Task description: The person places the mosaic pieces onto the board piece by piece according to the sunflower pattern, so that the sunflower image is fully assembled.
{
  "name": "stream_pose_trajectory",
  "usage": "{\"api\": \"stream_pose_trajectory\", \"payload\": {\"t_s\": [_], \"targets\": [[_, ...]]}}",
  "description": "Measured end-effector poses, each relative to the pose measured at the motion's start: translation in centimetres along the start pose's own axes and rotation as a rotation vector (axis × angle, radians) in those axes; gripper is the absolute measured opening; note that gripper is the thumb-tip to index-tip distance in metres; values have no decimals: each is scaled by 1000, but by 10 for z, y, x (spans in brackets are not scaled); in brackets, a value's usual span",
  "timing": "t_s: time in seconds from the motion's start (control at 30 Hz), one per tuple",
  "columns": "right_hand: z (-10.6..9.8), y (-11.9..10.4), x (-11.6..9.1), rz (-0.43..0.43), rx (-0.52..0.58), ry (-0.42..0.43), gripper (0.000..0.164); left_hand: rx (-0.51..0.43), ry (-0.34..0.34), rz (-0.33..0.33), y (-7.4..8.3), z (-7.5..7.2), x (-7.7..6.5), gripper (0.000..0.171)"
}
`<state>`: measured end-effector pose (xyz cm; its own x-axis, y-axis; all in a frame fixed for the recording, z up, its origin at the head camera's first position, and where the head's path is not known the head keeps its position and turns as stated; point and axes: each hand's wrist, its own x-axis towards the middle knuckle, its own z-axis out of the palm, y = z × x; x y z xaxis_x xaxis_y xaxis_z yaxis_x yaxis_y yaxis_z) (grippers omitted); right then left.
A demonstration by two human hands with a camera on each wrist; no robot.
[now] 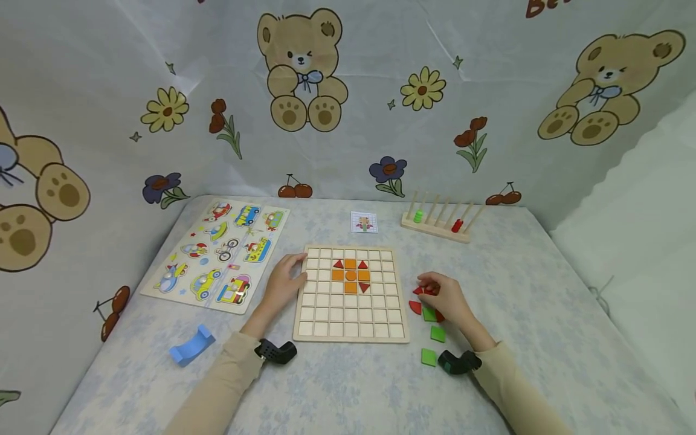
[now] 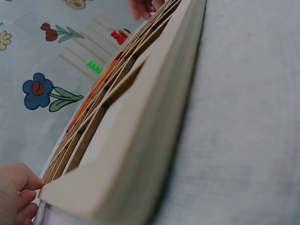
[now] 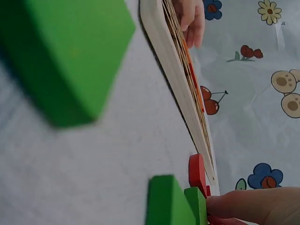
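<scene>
Just under right grip [image 1: 446, 299], red pieces [image 1: 417, 290], green square [image 1: 429, 315]

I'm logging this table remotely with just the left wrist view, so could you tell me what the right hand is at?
Observer: The right hand is at a group of red pieces and green squares, right of the grid board.

Operator: Thanks. What pattern do you see on that board?

Observer: Orange pieces form a cross, with a disc at its centre.

Operator: And anything near the left sleeve?

Observer: Yes, a blue curved block lies to the left of it.
</scene>
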<state>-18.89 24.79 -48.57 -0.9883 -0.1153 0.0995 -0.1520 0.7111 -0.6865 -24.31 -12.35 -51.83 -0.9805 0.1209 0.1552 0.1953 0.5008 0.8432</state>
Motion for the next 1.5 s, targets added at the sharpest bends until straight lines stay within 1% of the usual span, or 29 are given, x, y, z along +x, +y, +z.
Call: {"api": "stream_pose_trajectory", "payload": {"t_s": [0.13,0.27,0.37,0.5,0.63,0.73,0.83,1.0,1.07,1.27,1.37,1.5], "targets": [[6,-11,4,-38,19,11,36,-14,-7,-8,0,-1,-1,45],[20,-36,11,-103,79,-1,37,-13,-5,-11,0,-1,-2,45],[37,-61,19,-125,120,-29,36,-13,-3,-9,-1,-1,-1,45],[65,-89,28,-121,165,-67,32,-18,-2,-3,0,-1,0,45],[89,-107,33,-109,163,-77,30,-25,0,7,1,1,0,46],[101,-113,34,-103,130,-58,31,-21,2,9,2,1,0,46],[108,-115,35,-91,99,-32,30,-9,3,8,2,1,0,46],[113,-117,36,-82,81,-13,29,4,6,11,1,-1,0,45],[115,-118,37,-94,71,-2,27,8,5,10,1,-2,0,45],[121,-121,39,-112,-17,66,23,2,-1,0,-1,-3,1,45],[121,-122,38,-98,-7,74,23,-4,1,-2,-3,-2,1,45],[111,-118,33,-56,50,67,22,-7,5,4,-2,0,1,45]]}}
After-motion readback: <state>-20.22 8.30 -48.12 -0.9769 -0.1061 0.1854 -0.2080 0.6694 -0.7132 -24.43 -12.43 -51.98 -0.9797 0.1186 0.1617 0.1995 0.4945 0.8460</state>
